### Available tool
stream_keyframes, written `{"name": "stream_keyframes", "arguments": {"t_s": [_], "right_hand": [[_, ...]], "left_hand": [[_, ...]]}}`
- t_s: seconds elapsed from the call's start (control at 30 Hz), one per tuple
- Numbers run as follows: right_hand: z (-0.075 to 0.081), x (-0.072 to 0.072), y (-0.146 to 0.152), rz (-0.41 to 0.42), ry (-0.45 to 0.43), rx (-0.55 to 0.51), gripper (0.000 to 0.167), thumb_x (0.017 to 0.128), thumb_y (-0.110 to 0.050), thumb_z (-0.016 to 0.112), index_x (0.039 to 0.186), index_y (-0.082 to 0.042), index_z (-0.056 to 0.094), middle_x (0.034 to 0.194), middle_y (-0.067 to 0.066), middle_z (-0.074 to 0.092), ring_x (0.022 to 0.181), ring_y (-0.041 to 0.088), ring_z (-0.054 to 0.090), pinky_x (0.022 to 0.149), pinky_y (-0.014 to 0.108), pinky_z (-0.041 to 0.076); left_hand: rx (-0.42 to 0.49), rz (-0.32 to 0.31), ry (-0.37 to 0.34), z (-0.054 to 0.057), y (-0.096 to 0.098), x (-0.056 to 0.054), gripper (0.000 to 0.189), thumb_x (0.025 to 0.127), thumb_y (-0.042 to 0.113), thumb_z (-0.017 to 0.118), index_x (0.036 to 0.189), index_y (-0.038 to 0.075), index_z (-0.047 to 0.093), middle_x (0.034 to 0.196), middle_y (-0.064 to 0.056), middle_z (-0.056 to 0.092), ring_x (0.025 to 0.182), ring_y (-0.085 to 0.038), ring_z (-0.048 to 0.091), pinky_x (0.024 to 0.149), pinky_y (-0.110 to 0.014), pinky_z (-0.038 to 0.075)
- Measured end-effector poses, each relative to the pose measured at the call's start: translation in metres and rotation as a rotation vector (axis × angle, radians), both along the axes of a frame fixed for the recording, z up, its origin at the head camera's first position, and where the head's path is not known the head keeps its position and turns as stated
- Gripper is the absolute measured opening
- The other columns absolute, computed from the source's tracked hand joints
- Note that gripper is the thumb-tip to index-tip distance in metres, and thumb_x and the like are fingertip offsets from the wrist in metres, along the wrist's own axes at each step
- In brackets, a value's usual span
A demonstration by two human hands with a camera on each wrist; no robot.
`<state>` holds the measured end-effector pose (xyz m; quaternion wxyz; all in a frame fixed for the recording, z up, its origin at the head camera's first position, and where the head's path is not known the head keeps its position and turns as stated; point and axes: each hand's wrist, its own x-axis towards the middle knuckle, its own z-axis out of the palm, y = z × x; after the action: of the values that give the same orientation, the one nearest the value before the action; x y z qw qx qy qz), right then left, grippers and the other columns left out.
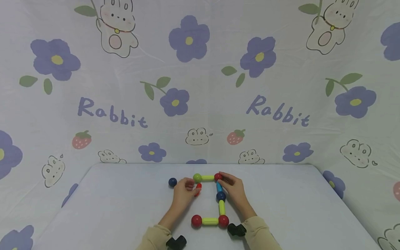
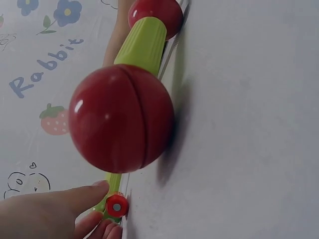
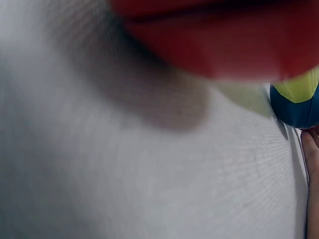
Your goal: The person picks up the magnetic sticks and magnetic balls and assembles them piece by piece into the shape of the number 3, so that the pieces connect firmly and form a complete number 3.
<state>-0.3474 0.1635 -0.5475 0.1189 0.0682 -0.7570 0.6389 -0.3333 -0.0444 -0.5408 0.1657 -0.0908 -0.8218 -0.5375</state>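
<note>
My left hand [image 1: 183, 192] pinches a short red rod [image 1: 199, 189] below a light green ball [image 1: 197, 177]. In the left wrist view the rod's round end shows a grey metal centre. My right hand [image 1: 235, 191] holds the far red ball [image 1: 218, 177] between thumb and fingers. A yellow-green rod [image 1: 207, 178] links that ball to the green one. From the red ball a blue rod [image 1: 219, 187] runs down to a dark blue ball [image 1: 221, 196]. Another yellow-green rod [image 1: 222, 207] continues to a near red ball [image 1: 223, 221].
A third yellow-green rod [image 1: 210, 221] joins the near red ball to another red ball [image 1: 196, 221] at its left. A loose dark blue ball [image 1: 172, 182] lies beyond my left hand. The white table [image 1: 125, 208] meets a patterned cloth [image 1: 212, 69] at the back.
</note>
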Motion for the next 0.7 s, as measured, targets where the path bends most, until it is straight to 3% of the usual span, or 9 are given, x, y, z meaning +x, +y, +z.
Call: {"name": "stream_keyframes", "arguments": {"t_s": [0.23, 0.33, 0.53, 0.7], "right_hand": [[0.001, 0.000, 0.000, 0.002, -0.017, -0.008, 0.038, 0.079, -0.014, 0.069, 0.115, -0.005, 0.060, 0.116, 0.008, 0.057, 0.107, 0.019, 0.052, 0.084, 0.021, 0.042], [0.006, 0.004, 0.000, 0.012, -0.023, -0.016, 0.038, 0.079, -0.012, 0.068, 0.115, -0.004, 0.059, 0.116, 0.010, 0.057, 0.108, 0.020, 0.052, 0.084, 0.021, 0.042], [0.021, 0.015, -0.003, 0.038, -0.004, 0.001, 0.038, 0.082, -0.006, 0.065, 0.118, 0.003, 0.055, 0.119, 0.018, 0.053, 0.111, 0.029, 0.049, 0.086, 0.026, 0.041], [0.012, 0.009, -0.002, 0.015, -0.005, -0.001, 0.038, 0.081, -0.011, 0.067, 0.117, 0.000, 0.058, 0.117, 0.014, 0.056, 0.110, 0.026, 0.050, 0.086, 0.026, 0.041]], "left_hand": [[-0.084, -0.049, -0.078, 0.000, 0.002, 0.002, 0.036, 0.066, 0.009, 0.079, 0.097, 0.002, 0.063, 0.087, -0.006, 0.057, 0.077, -0.016, 0.056, 0.067, -0.022, 0.048], [-0.084, -0.071, -0.063, 0.000, 0.002, 0.003, 0.036, 0.065, 0.004, 0.079, 0.097, 0.000, 0.063, 0.088, -0.008, 0.058, 0.077, -0.017, 0.056, 0.067, -0.023, 0.048], [-0.085, -0.120, 0.033, 0.000, 0.000, 0.005, 0.031, 0.065, -0.008, 0.075, 0.093, -0.004, 0.064, 0.088, -0.011, 0.059, 0.077, -0.022, 0.059, 0.067, -0.026, 0.049], [-0.117, -0.134, 0.030, 0.000, -0.002, 0.006, 0.029, 0.068, -0.006, 0.073, 0.095, -0.001, 0.066, 0.091, -0.008, 0.060, 0.082, -0.023, 0.059, 0.070, -0.028, 0.049]]}}
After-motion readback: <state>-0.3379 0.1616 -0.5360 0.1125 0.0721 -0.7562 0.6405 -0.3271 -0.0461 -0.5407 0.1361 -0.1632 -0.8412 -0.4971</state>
